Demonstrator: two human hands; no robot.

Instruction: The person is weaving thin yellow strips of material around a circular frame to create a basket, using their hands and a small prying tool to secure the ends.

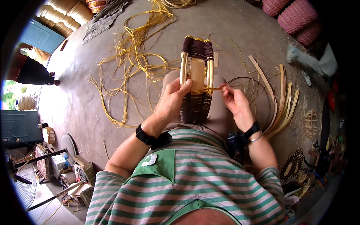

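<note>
Upright above my lap stands a long, loop-shaped cane frame (195,103), wrapped in dark brown strands at its top and lower part. A pale flat strip (197,71) shows between its bare cane rods, and a yellow band crosses below it. My left hand (172,98) grips the frame's left side, its thumb pressed near the strip's lower end. To the right, my right hand (237,103) is closed in a pinch on a yellow strand (216,89) that runs out from the band. My left fingers behind the frame are hidden.
Loose yellow strands (131,52) lie tangled on the floor ahead. Split cane strips (283,101) lie at the right, below pink woven baskets (292,17). A person's dark-clothed part (35,70) shows at far left, above a fan (27,183) and clutter.
</note>
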